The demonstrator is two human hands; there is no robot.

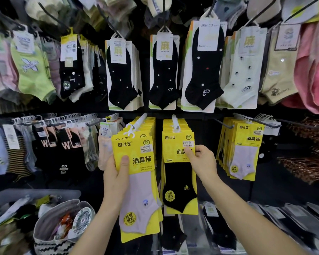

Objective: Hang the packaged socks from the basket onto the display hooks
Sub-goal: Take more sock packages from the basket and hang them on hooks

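Observation:
My left hand (116, 173) grips a yellow-carded pack of pale pink socks (138, 190) by its left edge, thumb across the card. Its white plastic hanger sits at the tip of a white display hook (140, 120) that carries several more yellow packs. My right hand (201, 161) pinches the right edge of the front yellow pack of black socks (179, 181), which hangs on the neighbouring white hook (175, 122). The grey basket (35, 194) stands at lower left, with loose sock packs inside it.
A grey bag (59, 210) holding a small white fan (82, 219) sits by the basket. Rows of hanging socks fill the wall above and to both sides. Another yellow stack (245, 150) hangs to the right. Flat packs lie on the shelf at lower right.

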